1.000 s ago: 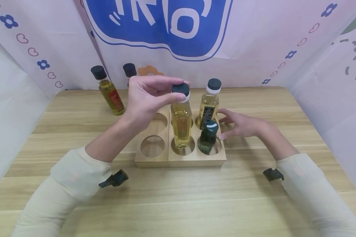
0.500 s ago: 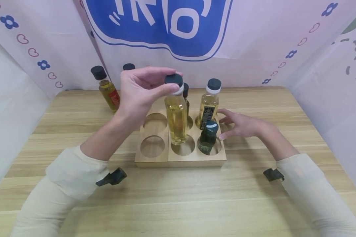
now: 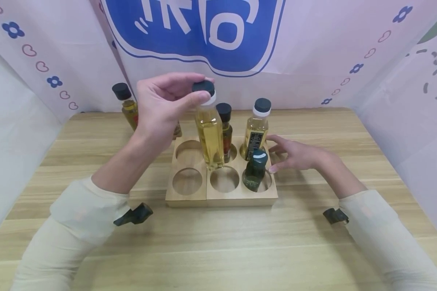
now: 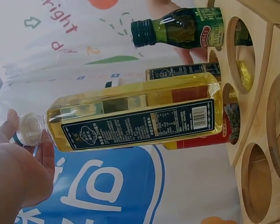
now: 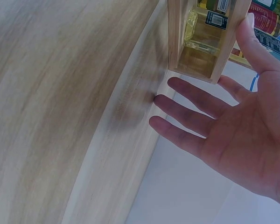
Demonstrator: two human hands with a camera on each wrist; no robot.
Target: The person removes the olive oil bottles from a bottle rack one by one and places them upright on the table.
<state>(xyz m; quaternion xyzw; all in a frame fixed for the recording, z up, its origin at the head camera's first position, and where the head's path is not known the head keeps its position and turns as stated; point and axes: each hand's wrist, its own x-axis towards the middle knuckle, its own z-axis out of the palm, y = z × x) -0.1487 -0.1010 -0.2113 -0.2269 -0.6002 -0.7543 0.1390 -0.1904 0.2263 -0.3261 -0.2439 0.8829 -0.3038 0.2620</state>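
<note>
My left hand pinches the dark cap of a tall square oil bottle filled with yellow oil. In the left wrist view the oil bottle shows a black label with a barcode, its base raised above the wooden rack. My right hand is at the right side of the wooden rack; its thumb touches the edge and the other fingers are straight and spread. Round holes of the rack hold a dark green bottle, a black-labelled oil bottle and a red-labelled bottle.
Behind my left hand, another black-capped oil bottle stands on the wooden table. A further bottle is mostly hidden by that hand. A white printed sheet rises along the table's back edge.
My left hand has lifted the square oil bottle out of the front middle hole and carried it up, back and left. The red-labelled bottle behind has come into view. The right hand stays put.
</note>
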